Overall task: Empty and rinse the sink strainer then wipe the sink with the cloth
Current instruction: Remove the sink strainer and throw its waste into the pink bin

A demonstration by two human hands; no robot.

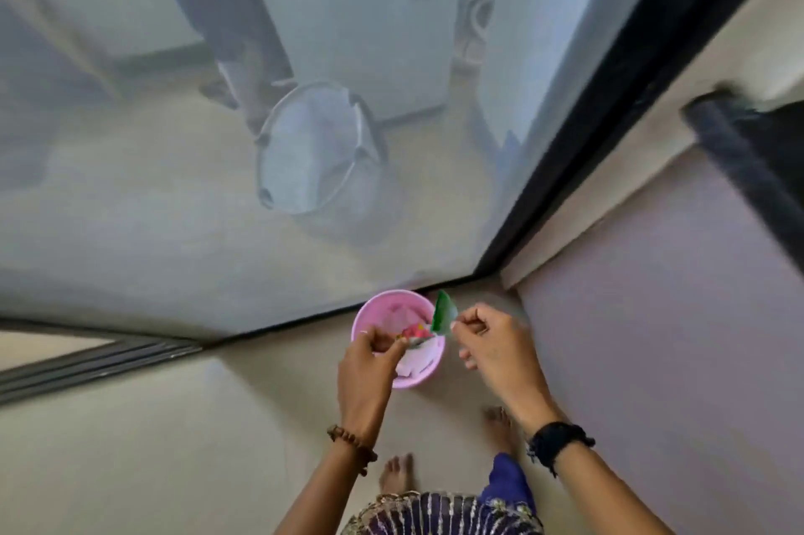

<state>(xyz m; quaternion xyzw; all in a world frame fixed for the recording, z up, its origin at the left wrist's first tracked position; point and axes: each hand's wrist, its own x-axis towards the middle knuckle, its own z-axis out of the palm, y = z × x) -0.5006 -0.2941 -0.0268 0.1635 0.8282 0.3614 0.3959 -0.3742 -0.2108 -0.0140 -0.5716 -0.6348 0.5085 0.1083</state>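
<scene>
- no writing can be read on anything.
- left hand (370, 354) pinches a small metal strainer (415, 342) above the round pink plastic bin (393, 317) on the floor.
- right hand (491, 343) pinches a green wrapper scrap (443, 312) beside it.

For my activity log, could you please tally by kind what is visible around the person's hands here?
Pink bins: 1
Green wrappers: 1
Hands, left hand and right hand: 2
Wristbands, beaded bracelet and black band: 2
Total: 6
</scene>
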